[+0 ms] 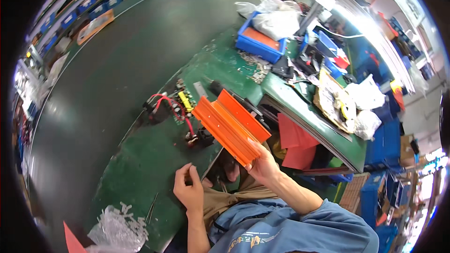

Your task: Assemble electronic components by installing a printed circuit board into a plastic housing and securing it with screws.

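Note:
My right hand (264, 165) grips the lower end of an orange channel-shaped housing (227, 133). The housing has ribbed sides and small holes, and is held tilted above the table edge. My left hand (189, 188) rests near the edge, its fingers curled toward the thumb, with nothing visible in them. Beyond the housing, to the left, lies a green circuit board (181, 105) with a yellow part and red wires (162, 98). Close to the housing's left side is a black part (205, 137). A dark tool-like object (217, 86) is partly hidden behind the housing.
On the green table (136, 171), tweezers (152, 208) lie near a clear bag with small white pieces (122, 229). Farther off stands a blue bin (258, 42) beside scattered metal parts (260, 68). At right, a raised bench (304, 107) carries bags and cardboard, with red sheets (297, 143) underneath.

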Motion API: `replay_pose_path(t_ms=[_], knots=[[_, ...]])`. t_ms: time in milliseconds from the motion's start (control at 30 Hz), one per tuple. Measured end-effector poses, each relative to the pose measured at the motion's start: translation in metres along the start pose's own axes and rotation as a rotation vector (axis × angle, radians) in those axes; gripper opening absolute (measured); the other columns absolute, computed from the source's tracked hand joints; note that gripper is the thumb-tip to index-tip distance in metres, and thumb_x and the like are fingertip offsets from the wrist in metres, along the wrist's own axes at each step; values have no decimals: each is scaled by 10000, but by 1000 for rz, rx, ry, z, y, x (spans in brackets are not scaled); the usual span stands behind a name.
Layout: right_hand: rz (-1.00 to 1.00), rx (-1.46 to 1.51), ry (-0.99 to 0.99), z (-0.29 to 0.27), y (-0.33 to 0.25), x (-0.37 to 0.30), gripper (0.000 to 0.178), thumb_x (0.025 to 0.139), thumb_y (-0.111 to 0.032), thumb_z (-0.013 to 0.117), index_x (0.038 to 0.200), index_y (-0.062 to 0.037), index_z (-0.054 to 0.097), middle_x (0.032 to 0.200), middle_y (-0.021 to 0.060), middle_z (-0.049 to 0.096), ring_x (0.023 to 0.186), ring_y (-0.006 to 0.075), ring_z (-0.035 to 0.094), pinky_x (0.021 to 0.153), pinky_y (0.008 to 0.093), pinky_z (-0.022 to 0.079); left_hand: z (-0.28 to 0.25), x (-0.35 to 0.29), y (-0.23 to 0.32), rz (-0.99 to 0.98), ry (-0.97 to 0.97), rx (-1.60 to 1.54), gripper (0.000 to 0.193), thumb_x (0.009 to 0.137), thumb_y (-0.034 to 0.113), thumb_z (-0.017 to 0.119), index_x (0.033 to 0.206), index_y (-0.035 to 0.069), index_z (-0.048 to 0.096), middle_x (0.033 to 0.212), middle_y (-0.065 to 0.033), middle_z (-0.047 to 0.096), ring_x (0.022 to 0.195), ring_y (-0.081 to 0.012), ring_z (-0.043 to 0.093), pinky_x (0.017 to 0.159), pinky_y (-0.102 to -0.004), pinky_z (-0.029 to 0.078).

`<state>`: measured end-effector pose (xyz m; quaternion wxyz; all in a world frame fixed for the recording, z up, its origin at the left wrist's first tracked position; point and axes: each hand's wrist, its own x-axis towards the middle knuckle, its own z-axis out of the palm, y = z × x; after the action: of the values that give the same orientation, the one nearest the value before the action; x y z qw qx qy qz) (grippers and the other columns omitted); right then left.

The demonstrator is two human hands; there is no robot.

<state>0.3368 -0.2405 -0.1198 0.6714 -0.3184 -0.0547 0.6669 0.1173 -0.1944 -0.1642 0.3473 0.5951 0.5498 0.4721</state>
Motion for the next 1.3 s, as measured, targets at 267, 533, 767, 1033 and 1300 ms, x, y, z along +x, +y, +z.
replay_pose_path(t_ms=[267,533,767,1033,1300], knots=[[-161,105,216,-31,-22,-2,416,1048,-338,600,1343,-46,586,1150,116,725,904,210,731,522,230,525,8,3,9,122,-63,109,100,990,52,675,1052,-24,695,883,-55,688,738,-139,640,684,-273,524],[-152,138,267,-41,-56,12,436,1013,-349,654,1332,-56,595,1091,77,739,826,187,727,517,236,525,-8,-11,-7,210,-153,350,97,947,-21,690,1041,-17,709,745,-6,565,603,-96,440,520,-273,326],[-238,153,352,17,-138,-39,385,1016,-289,641,1290,-21,607,1037,77,739,772,170,716,544,239,531,-16,-1,13,-117,-390,362,116,930,55,708,1038,23,732,776,-51,604,608,-208,509,613,-356,458],[-411,239,496,44,-226,-180,433,1018,-237,618,1366,16,568,1235,125,711,1053,213,722,903,373,606,-6,47,91,-222,-855,484,196,923,140,702,1063,10,742,870,-130,751,782,-218,722,742,-345,563],[-644,430,771,-21,-264,-338,410,966,-321,645,1276,-52,643,1102,44,747,795,134,675,574,276,469,174,-5,193,73,-1248,404,186,932,125,672,1035,-13,740,826,-97,745,741,-161,702,718,-308,557]])
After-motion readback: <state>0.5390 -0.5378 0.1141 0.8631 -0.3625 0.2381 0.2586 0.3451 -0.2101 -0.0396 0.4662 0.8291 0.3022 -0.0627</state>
